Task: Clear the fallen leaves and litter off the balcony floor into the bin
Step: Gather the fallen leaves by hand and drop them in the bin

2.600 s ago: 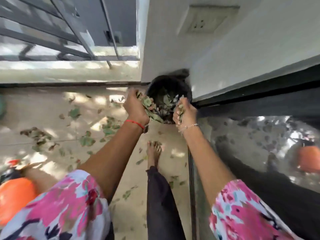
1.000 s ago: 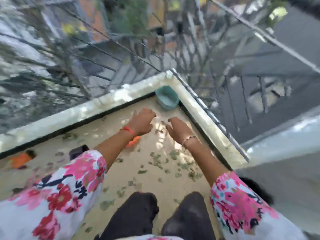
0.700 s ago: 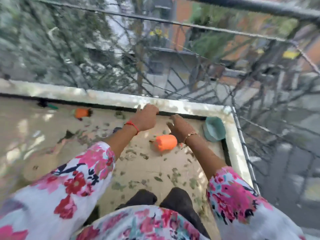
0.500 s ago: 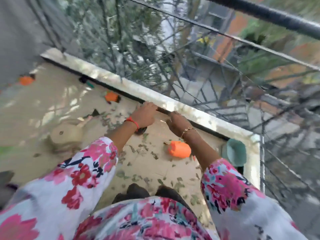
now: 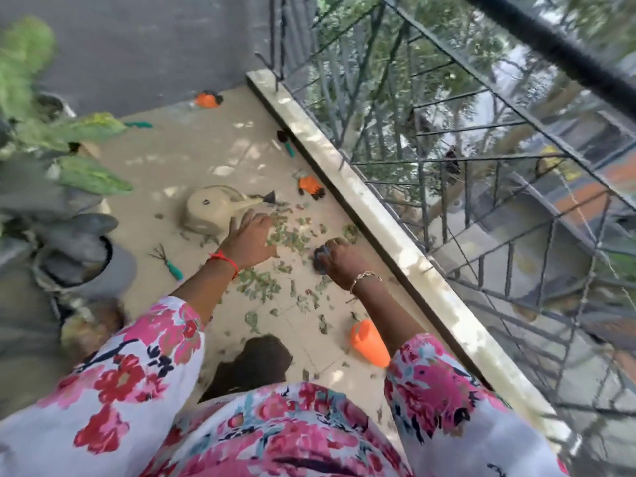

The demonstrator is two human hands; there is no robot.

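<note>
Near the floor's [image 5: 206, 160] railing edge, the left hand [image 5: 250, 239] is laid open on scattered leaves [image 5: 289, 235]; a small dark object [image 5: 321, 260] is gripped by the right hand [image 5: 344, 265].

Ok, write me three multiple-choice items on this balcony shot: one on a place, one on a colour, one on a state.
1. The beige watering can lies: A) on the ledge B) on the floor beside the left hand C) on the railing.
2. The plastic cup by the right sleeve is: A) blue B) white C) orange.
3. The right hand is: A) gripping a dark object B) lying flat C) raised.
Answers: B, it lies next to that hand; C, bright orange; A, the fingers curl round it.
</note>
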